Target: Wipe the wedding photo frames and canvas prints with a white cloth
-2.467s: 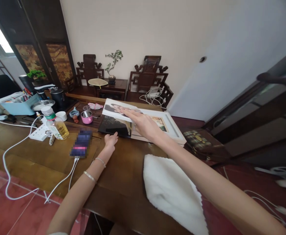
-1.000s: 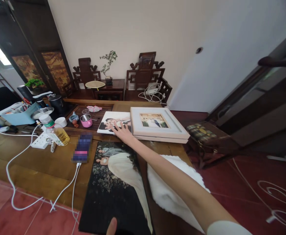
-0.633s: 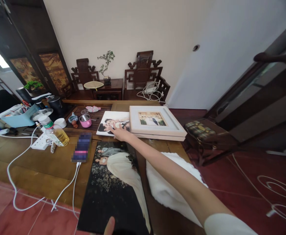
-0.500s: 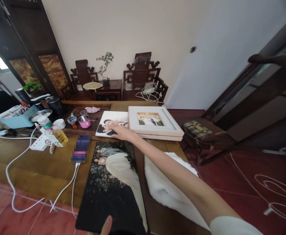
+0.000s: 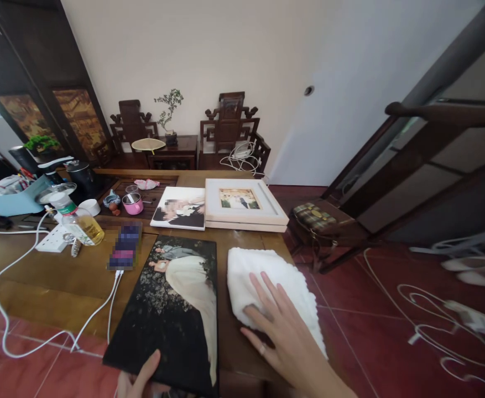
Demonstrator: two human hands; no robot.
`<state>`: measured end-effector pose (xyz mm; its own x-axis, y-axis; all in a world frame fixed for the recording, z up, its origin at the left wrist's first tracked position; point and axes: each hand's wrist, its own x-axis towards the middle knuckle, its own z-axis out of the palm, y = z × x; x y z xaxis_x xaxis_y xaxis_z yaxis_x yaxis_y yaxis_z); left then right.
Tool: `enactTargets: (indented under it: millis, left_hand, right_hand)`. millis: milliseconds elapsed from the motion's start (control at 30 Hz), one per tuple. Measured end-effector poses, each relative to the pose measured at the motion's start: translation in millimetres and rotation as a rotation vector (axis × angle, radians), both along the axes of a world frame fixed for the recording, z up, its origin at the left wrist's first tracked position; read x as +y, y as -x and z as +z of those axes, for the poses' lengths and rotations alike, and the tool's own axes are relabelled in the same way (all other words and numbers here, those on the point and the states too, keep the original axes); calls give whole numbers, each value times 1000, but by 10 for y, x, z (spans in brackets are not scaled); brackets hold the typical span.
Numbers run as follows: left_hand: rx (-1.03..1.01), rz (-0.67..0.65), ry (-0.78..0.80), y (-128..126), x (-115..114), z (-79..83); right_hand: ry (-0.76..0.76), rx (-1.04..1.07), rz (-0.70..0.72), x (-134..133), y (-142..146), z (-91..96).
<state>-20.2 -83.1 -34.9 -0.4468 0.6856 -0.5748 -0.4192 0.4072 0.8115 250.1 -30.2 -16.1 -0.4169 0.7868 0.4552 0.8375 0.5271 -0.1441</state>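
A long dark photo print [image 5: 171,309] of a couple lies on the wooden table [image 5: 30,276], its near end over the table's edge. My left hand [image 5: 140,381] grips that near end, thumb on top. My right hand [image 5: 281,329] rests flat, fingers spread, on a folded white towel [image 5: 262,276] beside the print. Farther back lie a smaller photo print [image 5: 180,207] and a white framed picture [image 5: 242,204] on a stack.
A phone [image 5: 124,251] on a white cable, a power strip [image 5: 53,240], a bottle of yellow liquid [image 5: 78,224], a pink cup [image 5: 129,203] and tea things crowd the table's left. Carved chairs [image 5: 228,124] stand at the back wall. A stool [image 5: 314,218] and cables lie on the red floor at right.
My right hand has drawn back from the smaller print at the far side and now lies on the white towel. The left hand still holds the dark print's near end.
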Motion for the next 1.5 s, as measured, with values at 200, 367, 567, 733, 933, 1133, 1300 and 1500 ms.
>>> enactTargets:
  millis: [200, 367, 567, 733, 933, 1133, 1300, 1500]
  left_hand:
    - [1, -60, -82, 174, 172, 170]
    - [-7, -184, 2, 376, 189, 323]
    - [-69, -372, 45, 552, 314, 450]
    - [-70, -595, 44, 525, 654, 556]
    - [-106, -840, 20, 461, 1168, 519]
    - [52, -1047, -42, 294, 1496, 519]
    - [391, -945, -179, 156, 1482, 448]
    - [769, -856, -235, 159, 1457, 287]
  right_hand:
    - [0, -14, -202, 286, -4, -224]
    - [-26, 193, -326, 330, -412, -74]
    - [-174, 230, -378, 85, -643, 26]
    - [-294, 226, -301, -91, -667, 115]
    - [-414, 277, -121, -87, -683, 289]
    - [-332, 74, -41, 141, -565, 134]
    - [-117, -41, -30, 277, -453, -113]
    - [40, -93, -96, 364, -365, -184]
